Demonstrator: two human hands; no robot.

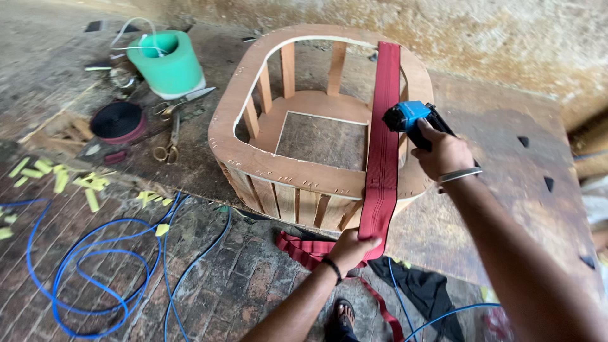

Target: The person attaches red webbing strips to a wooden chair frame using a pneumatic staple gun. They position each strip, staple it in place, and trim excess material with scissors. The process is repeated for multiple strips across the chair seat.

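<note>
Dark red elastic webbing strap [383,145] runs across the open top of the rounded plywood chair frame [253,152] at frame centre, from the far rim over the near rim and down. Left hand [350,250], lower centre, is closed around the strap's hanging end, below the frame's near edge. Right hand [445,154], centre right, grips a blue pneumatic staple gun [408,117], its nose just beside the strap. Upper left: green foam cylinder [168,60], black tape roll [118,121], brass-handled scissors [170,142]. Lower left: coiled blue air hose [88,278] on brick floor.
</note>
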